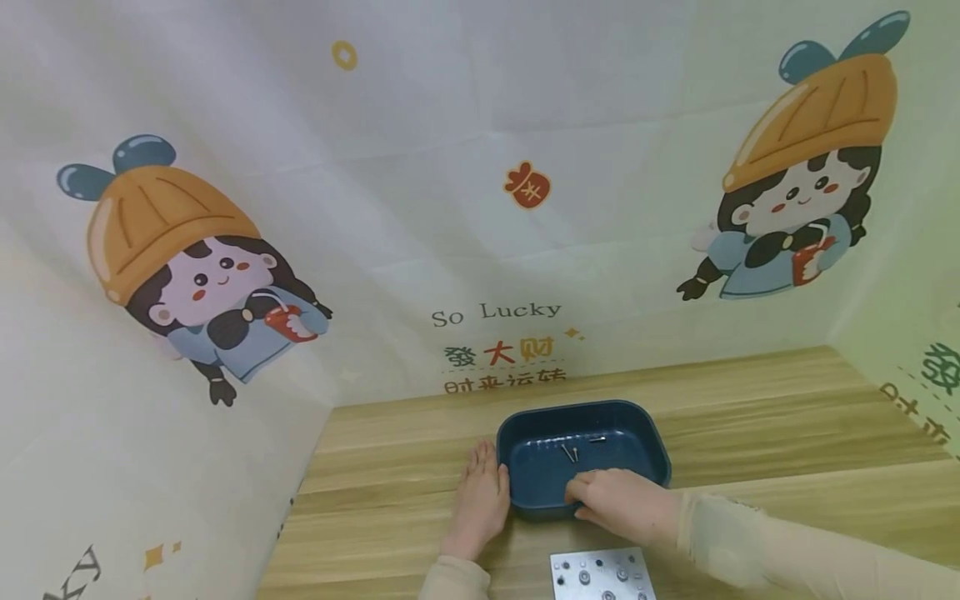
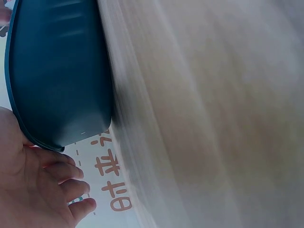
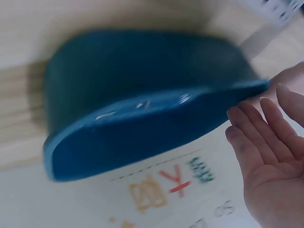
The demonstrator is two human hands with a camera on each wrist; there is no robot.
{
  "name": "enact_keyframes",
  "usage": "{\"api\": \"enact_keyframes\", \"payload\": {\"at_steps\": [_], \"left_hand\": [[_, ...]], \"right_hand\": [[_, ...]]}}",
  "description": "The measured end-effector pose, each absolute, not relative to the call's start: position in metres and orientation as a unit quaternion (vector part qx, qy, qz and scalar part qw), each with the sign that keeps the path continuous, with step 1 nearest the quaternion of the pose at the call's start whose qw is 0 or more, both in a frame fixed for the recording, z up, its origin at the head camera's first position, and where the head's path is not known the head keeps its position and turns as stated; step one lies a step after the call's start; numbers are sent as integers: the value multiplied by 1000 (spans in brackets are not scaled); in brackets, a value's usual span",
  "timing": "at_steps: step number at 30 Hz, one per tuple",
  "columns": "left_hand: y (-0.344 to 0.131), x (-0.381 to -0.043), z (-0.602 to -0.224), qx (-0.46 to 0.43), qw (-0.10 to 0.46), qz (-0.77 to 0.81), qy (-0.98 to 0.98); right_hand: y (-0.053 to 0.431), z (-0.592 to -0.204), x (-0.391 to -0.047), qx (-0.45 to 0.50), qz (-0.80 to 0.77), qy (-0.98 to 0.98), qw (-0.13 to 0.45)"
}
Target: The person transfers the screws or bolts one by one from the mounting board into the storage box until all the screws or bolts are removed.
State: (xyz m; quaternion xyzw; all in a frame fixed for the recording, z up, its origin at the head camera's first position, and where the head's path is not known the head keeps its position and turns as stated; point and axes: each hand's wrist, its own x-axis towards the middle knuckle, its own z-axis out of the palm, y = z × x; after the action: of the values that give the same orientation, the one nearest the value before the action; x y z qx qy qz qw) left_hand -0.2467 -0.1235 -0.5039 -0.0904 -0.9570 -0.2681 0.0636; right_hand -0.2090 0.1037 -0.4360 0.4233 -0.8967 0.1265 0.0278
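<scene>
A dark blue plastic bin [image 1: 538, 479] stands on the wooden table. Several small metal screws lie on its floor, among them a pair of long screws [image 1: 570, 453] and a short metal piece [image 1: 597, 439] near the back wall. My left hand [image 1: 483, 500] rests against the bin's left side with fingers straight, as the left wrist view also shows at the bin's rim [image 2: 58, 148]. Over the near right rim reaches my right hand [image 1: 626, 500], fingers bent slightly downward. In the right wrist view its fingers [image 3: 259, 142] are spread loosely, nothing seen between them.
In front of the bin, near my right forearm, lies a silver metal plate [image 1: 603, 581] with several holes and round fittings. A printed cloth [image 1: 420, 208] hangs behind and on both sides of the wooden table [image 1: 390, 475].
</scene>
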Motion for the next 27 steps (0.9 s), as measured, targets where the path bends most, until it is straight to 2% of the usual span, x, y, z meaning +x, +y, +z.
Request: {"api": "enact_keyframes", "payload": {"at_steps": [9, 17, 23, 27], "left_hand": [[-122, -247, -504, -93, 66, -272, -955], [-122, -247, -506, -92, 65, -273, -956], [-123, -248, -507, -88, 74, -267, -957], [-123, -249, -507, -91, 76, -267, -956]], "right_hand": [[106, -459, -167, 441, 130, -888, -23], [114, -480, -158, 490, 105, -864, 49], [115, -481, -152, 458, 127, -879, -25], [115, -483, -150, 459, 108, -882, -20]]}}
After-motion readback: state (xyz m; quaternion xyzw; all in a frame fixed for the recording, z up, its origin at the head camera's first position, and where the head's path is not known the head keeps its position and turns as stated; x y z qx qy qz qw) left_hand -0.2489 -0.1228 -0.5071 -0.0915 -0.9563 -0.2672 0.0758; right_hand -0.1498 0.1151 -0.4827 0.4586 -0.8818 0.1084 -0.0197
